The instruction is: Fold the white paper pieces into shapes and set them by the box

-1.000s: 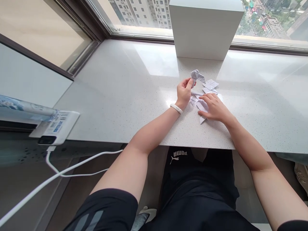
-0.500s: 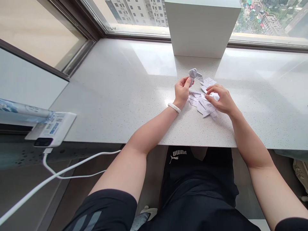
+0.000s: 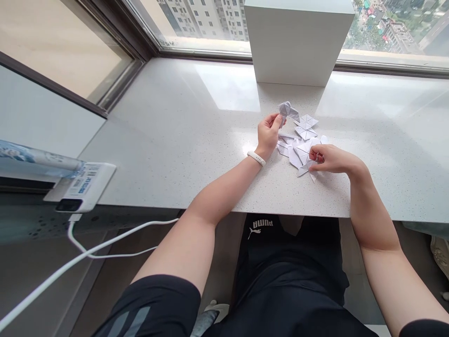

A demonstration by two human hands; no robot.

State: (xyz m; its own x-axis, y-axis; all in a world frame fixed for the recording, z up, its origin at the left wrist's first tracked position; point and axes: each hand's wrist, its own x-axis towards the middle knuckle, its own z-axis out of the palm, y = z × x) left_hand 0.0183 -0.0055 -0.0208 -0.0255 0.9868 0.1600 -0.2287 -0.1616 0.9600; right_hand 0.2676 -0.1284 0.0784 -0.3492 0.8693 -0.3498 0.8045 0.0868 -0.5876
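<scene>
My left hand (image 3: pixel 269 133) pinches a folded white paper piece (image 3: pixel 289 111) above the speckled white sill. Just right of it lies a loose pile of folded white papers (image 3: pixel 296 152), some with star-like creases. My right hand (image 3: pixel 328 158) is at the pile's right side, thumb and fingers closed around the edge of a folded paper (image 3: pixel 308 167). Its fingers partly hide that paper. Two creased pieces (image 3: pixel 306 127) lie at the back of the pile, beyond my right hand.
A white box-shaped block (image 3: pixel 298 47) stands behind the papers against the window. On the left edge of the sill (image 3: pixel 168 140) sits a white device (image 3: pixel 86 187) with a white cable (image 3: pixel 115 238) hanging from it.
My right hand has moved toward me over the pile and its fingers have closed on a paper. My left hand still holds its piece. The view has shifted slightly.
</scene>
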